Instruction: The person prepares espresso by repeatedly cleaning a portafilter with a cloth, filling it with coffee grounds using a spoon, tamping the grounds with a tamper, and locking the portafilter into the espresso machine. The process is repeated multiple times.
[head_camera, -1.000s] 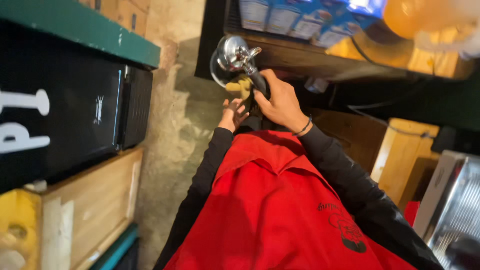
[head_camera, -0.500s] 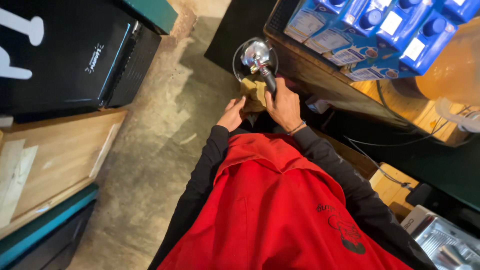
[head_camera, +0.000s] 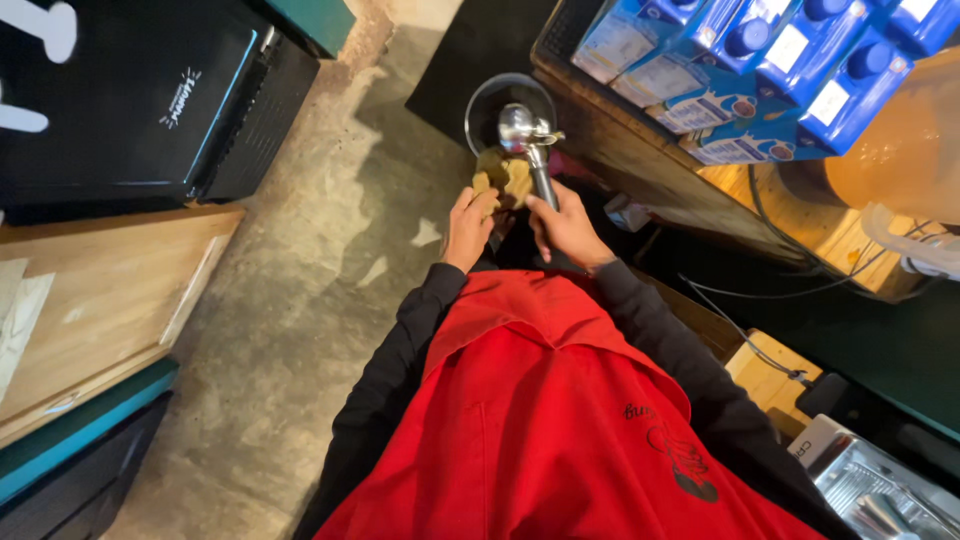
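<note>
Overhead, a narrow concrete floor (head_camera: 300, 300) is seen btwn a black appliance (head_camera: 130, 100) w/ a wooden panel (head_camera: 90, 300) on one side and a wooden shelf (head_camera: 640, 150) stacked w/ blue cartons (head_camera: 760, 70) on the other. Cables (head_camera: 760, 290) are draped below the shelf; a steel tray (head_camera: 880, 490) is glimpsed at lower right. A red apron (head_camera: 540, 430) fills the foreground. A metal portafilter (head_camera: 520, 130) is gripped by its dark handle in the right hand (head_camera: 565, 225), fingers closed, over a round dark bin (head_camera: 495, 100). A tan cloth (head_camera: 503, 175) is pinched in the left hand (head_camera: 468, 225) and pressed against the portafilter's basket.
</note>
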